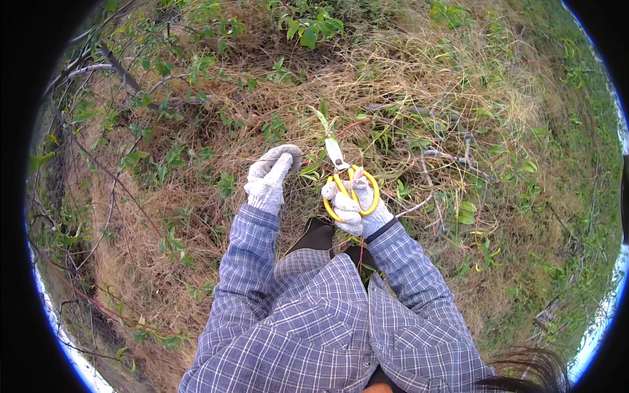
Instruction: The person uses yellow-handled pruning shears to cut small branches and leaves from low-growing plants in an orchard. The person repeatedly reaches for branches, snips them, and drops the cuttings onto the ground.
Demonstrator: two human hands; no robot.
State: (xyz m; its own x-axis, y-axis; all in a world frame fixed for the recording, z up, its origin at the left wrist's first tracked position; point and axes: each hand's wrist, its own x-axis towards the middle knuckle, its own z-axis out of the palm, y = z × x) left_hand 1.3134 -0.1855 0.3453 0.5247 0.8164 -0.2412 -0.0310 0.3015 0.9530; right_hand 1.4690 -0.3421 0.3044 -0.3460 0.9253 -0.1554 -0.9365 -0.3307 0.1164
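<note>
My right hand (351,204), in a white knit glove, grips yellow-handled scissors (375,196), with fingers through the loops. Their short metal blades (334,151) point away from me and look closed. Just beyond the tips are a narrow green leaf (320,118) and a reddish stem (355,126). To the left, my left hand (270,174) wears a matching glove, its palm side grey. Thumb and curled fingers press together on what looks like a thin dry stem (251,158); its far end blends into the grass.
Dry grass (393,54) and leafy shoots cover the ground. Bare branches (120,69) rise at the upper left, and a thin branch (115,179) arches down that side. Forked twigs (454,157) lie to the right. My dark shoes (314,236) stand below my hands.
</note>
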